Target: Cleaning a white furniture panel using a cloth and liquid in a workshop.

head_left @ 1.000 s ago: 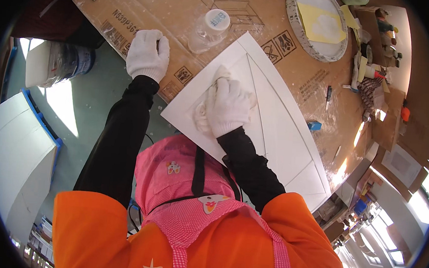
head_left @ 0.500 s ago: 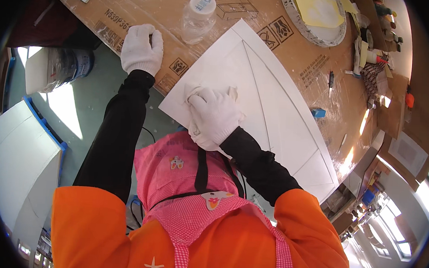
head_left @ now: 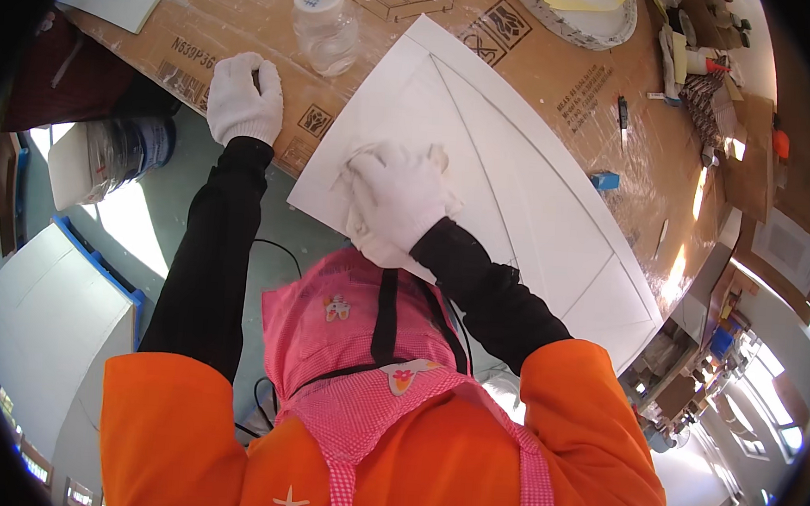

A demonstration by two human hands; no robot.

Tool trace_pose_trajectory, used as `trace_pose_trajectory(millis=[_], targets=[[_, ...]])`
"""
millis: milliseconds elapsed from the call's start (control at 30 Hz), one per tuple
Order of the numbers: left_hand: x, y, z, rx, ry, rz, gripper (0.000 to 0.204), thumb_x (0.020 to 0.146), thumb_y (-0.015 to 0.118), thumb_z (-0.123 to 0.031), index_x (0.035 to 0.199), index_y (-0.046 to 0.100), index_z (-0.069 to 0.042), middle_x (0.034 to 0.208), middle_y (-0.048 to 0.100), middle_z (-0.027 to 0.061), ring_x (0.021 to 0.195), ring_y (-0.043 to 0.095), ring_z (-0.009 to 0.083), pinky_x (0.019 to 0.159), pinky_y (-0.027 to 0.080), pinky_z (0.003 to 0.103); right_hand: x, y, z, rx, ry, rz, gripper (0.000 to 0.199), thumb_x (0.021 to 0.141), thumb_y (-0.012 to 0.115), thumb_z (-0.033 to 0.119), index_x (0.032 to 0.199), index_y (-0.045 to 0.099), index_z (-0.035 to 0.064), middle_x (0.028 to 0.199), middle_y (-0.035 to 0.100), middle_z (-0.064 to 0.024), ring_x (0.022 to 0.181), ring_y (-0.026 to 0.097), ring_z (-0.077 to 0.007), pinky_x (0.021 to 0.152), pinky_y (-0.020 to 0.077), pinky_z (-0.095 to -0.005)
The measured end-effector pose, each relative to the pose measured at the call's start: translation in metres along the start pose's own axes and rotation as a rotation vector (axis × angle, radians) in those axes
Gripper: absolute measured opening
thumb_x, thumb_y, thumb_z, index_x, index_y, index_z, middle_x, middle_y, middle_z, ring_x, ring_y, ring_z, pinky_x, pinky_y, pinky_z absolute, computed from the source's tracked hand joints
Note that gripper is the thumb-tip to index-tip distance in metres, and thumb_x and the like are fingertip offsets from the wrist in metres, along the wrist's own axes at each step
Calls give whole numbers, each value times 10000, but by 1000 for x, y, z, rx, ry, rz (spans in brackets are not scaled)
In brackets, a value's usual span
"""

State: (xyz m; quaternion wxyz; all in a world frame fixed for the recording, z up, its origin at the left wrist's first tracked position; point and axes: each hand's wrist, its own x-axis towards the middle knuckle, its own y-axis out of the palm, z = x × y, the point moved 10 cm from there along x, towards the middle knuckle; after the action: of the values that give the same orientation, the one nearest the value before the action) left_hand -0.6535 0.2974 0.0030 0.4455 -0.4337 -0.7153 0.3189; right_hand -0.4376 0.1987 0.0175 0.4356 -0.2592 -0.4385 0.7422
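Note:
A large white panel (head_left: pixel 555 225) with thin drawn or scored lines lies tilted across the table, its near corner sticking out over the edge. On its near left part my right hand (head_left: pixel 398 192), in a white knitted glove, presses a crumpled white cloth (head_left: pixel 362 221) flat against the surface. The cloth shows on both sides of the fingers. My left hand (head_left: pixel 246 99), gloved too, rests on the cardboard-covered table edge with its fingers curled in. Nothing shows in it, though its underside is hidden. A clear jar (head_left: pixel 327 40) with a white lid stands between this hand and the panel's far corner.
Brown cardboard (head_left: pixel 289 23) covers the table. Toward the right lie a utility knife (head_left: pixel 623 123) and a small blue block (head_left: pixel 604 180). A speckled round tray (head_left: pixel 608 38) sits at the far side. Left of me are a bucket (head_left: pixel 143 144) and another white panel (head_left: pixel 58 315).
The view has shifted, so the jar and the panel's far corner appear further left and higher. My right hand and the cloth have shifted slightly on the panel; my left hand stays at the table edge.

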Motion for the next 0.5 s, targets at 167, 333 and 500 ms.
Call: trace_pose_trajectory(millis=[167, 333, 500], targets=[[-2, 1, -4, -3, -28, 9, 157, 934, 667, -273, 1000, 653, -131, 1050, 653, 90, 992, 644, 309, 874, 518, 432, 51, -59, -89, -126, 332, -304, 166, 900, 633, 219, 1039, 650, 129, 1012, 647, -100, 913, 654, -341, 772, 524, -468], [-3, -1, 1, 32, -16, 14, 186, 940, 657, -287, 1015, 663, -117, 1063, 659, 104, 981, 653, 314, 871, 519, 431, 12, -22, -9, -230, -99, -108, 153, 896, 612, 197, 1037, 643, 146, 1018, 645, -85, 900, 648, -323, 773, 523, -455], [1, 0, -6, 18, -52, 48, 196, 949, 647, -283, 994, 678, -95, 1041, 666, 112, 972, 657, 304, 862, 519, 416, 44, -53, -67, -130, -24, -83, 167, 910, 594, 220, 1059, 635, 160, 1003, 667, -72, 918, 657, -299, 748, 533, -444]])
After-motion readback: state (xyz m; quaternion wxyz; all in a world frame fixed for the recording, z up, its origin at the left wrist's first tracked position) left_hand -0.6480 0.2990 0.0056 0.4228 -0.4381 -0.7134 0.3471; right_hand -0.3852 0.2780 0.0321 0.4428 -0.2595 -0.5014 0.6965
